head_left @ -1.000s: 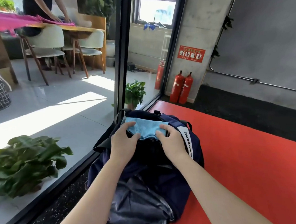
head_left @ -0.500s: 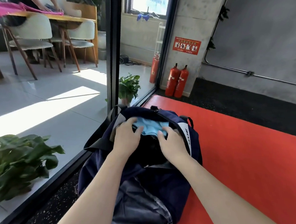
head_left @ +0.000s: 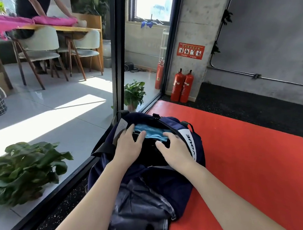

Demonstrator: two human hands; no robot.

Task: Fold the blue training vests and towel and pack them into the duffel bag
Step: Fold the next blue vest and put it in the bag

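Note:
A navy duffel bag [head_left: 188, 173] lies open on the red mat, its mouth facing away from me. A folded light-blue towel [head_left: 150, 131] sits inside at the far end of the opening, mostly sunk below the rim. My left hand [head_left: 129, 143] lies over the left side of the opening, fingers extended, fingertips at the towel's near edge. My right hand [head_left: 174, 148] lies on the right side, fingers spread and fairly straight, touching the towel's right end. No vests show inside the dark interior.
The red mat [head_left: 247, 166] stretches right and ahead. A glass wall with a black frame [head_left: 116, 87] runs along the bag's left. Beyond it are potted plants [head_left: 19, 172], chairs and a person at a table. Two fire extinguishers [head_left: 182, 85] stand against the pillar.
The towel has gone down from on top of the bag's opening to inside it. Both hands have loosened from gripping it, with fingers now straighter and spread.

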